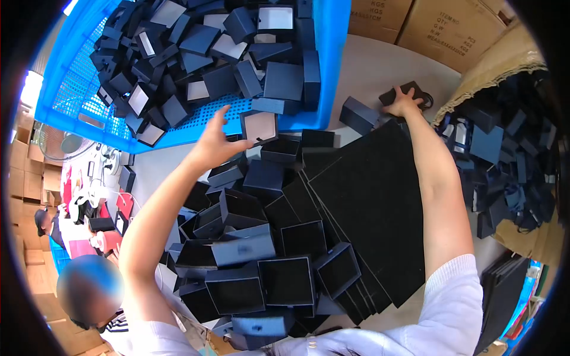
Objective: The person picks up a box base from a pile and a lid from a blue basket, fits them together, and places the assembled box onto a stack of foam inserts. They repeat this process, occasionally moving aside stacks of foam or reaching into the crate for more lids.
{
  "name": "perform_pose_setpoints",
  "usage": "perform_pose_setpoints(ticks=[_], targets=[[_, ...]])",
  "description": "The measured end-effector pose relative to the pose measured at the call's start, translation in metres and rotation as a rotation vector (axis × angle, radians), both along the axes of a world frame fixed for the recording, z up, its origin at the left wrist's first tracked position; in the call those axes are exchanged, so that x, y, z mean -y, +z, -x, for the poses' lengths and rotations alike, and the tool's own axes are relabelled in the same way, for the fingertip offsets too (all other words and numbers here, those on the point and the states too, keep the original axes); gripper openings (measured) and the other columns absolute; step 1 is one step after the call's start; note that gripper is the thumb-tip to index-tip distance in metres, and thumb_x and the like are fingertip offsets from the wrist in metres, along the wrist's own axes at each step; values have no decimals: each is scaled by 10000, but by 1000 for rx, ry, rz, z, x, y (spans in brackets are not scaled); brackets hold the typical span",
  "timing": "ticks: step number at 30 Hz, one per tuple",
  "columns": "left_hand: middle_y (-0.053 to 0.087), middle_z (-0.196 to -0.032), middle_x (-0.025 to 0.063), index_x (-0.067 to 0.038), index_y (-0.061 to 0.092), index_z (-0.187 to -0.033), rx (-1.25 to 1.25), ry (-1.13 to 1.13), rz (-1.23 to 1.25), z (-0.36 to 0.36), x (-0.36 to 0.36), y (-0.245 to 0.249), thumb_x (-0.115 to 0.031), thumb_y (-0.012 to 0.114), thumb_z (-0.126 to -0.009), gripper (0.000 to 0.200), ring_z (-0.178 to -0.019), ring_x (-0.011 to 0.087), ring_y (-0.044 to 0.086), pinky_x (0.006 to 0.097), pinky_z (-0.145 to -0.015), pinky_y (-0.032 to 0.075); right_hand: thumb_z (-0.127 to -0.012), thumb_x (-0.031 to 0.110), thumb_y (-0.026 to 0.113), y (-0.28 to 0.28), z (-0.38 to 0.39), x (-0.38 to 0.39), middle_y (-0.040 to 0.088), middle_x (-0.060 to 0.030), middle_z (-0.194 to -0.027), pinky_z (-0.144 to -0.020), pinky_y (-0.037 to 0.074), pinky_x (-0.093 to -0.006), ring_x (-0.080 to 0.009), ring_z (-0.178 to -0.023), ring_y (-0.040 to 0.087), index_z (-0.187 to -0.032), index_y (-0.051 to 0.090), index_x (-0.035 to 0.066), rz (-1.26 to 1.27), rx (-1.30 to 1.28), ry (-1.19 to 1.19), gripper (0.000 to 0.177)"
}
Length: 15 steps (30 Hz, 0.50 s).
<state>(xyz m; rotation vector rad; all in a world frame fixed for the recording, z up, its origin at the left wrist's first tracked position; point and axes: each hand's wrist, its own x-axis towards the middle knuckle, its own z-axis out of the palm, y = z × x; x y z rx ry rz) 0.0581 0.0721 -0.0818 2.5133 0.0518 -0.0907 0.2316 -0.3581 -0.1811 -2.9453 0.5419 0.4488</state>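
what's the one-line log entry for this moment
left hand open, by small box at blue crate | right hand on black pouch | pile of dark boxes between

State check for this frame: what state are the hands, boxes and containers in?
left hand, open, fingers spread beside the pale-lined box
pale-lined box, open, at the blue crate edge
right hand, laid on the black pad, grip unclear
black pad, flat on the table
blue crate, heaped with dark boxes
box pile, open, empty, jumbled
sack, mouth open, filled
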Motion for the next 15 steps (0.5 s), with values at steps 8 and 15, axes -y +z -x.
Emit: perform_pose_setpoints(ticks=[8, 15], targets=[[635, -1011, 287, 15, 534, -1213, 222, 178, -36, -51, -6, -95, -161, 522, -895, 363, -954, 432, 618, 463, -821, 493, -780, 103, 580, 42, 46, -2, 580, -196, -1174, -918, 464, -454, -372, -1078, 577, -1282, 484, 119, -390, 1003, 252, 511], [537, -1230, 163, -183, 262, -1460, -115, 338, 815, 34, 29, 53, -141, 431, -941, 547, -961, 308, 648, 427, -625, 601, -832, 175, 534, 163, 222, -21, 516, -124, -1312, -766, 563, -460, -283, -1114, 569, -1367, 434, 108, -2007, 362, -38, 549]])
